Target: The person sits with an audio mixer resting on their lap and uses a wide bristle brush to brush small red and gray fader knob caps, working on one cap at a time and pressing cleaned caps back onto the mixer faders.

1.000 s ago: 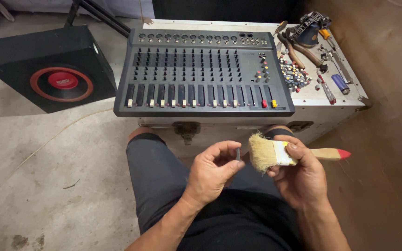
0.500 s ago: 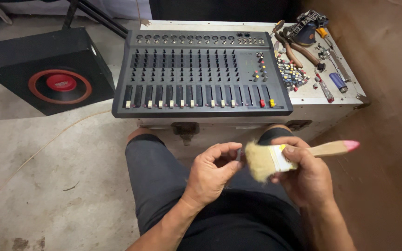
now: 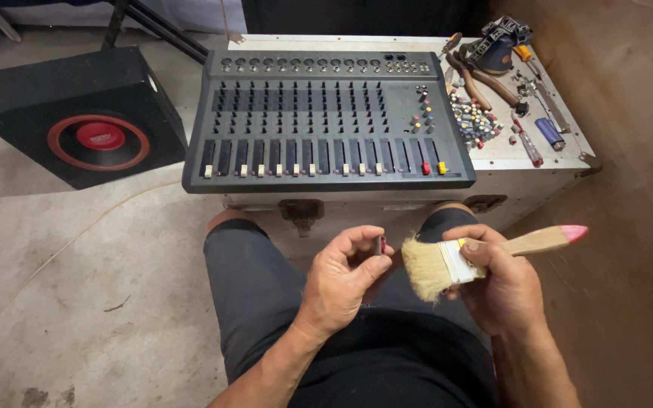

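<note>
My left hand (image 3: 341,283) pinches a small dark knob cap (image 3: 381,245) with a red stripe between thumb and fingers, above my lap. My right hand (image 3: 502,283) grips a paintbrush (image 3: 455,261) by its metal ferrule; the pale bristles point left toward the cap, a short gap away, and the wooden handle with a pink tip sticks out right. A grey audio mixer (image 3: 326,113) with rows of knob stems and sliders lies on a white case (image 3: 493,155) in front of my knees.
A pile of small coloured knob caps (image 3: 471,119), pliers (image 3: 478,79), a blue lighter (image 3: 549,133) and other small tools lie on the case right of the mixer. A black speaker box (image 3: 77,117) with a red ring sits on the concrete floor at left. A wooden panel stands at right.
The brush has pulled away to the right from the cap, bristles now clear of my left fingers. My left hand has turned the cap so that it shows between thumb and fingers.
</note>
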`<state>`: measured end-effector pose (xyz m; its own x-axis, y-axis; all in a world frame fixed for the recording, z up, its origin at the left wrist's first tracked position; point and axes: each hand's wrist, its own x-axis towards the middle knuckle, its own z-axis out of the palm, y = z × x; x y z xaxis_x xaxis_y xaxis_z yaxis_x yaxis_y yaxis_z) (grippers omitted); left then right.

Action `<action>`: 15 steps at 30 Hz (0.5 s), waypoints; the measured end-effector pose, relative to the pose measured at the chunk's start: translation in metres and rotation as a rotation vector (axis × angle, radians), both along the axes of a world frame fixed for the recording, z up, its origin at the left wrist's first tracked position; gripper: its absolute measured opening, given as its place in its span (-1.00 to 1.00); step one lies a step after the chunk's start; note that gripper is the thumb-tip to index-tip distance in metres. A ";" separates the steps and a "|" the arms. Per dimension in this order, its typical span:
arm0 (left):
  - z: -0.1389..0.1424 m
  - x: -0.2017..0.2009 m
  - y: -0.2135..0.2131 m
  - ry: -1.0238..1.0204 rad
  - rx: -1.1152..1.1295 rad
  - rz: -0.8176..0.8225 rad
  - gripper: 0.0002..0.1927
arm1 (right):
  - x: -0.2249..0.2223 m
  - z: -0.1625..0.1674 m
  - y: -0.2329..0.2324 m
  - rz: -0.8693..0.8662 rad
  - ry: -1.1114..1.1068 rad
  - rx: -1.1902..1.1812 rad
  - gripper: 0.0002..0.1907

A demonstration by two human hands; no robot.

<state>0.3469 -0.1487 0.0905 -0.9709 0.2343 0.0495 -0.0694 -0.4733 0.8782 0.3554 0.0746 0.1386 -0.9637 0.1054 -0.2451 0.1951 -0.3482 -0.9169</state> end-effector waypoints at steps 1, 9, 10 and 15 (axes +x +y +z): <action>-0.001 0.000 0.000 -0.002 0.022 -0.008 -0.65 | 0.000 0.001 -0.003 -0.017 -0.009 -0.001 -0.65; -0.005 -0.003 -0.009 -0.262 0.328 -0.253 -0.63 | 0.010 0.009 -0.027 -0.049 0.403 -0.070 -0.62; -0.005 -0.004 -0.010 -0.274 0.384 -0.286 -0.63 | 0.012 0.009 -0.028 -0.032 0.453 -0.077 -0.61; -0.007 -0.005 -0.012 -0.304 0.440 -0.343 -0.70 | 0.018 0.002 -0.031 -0.051 0.559 0.067 -0.60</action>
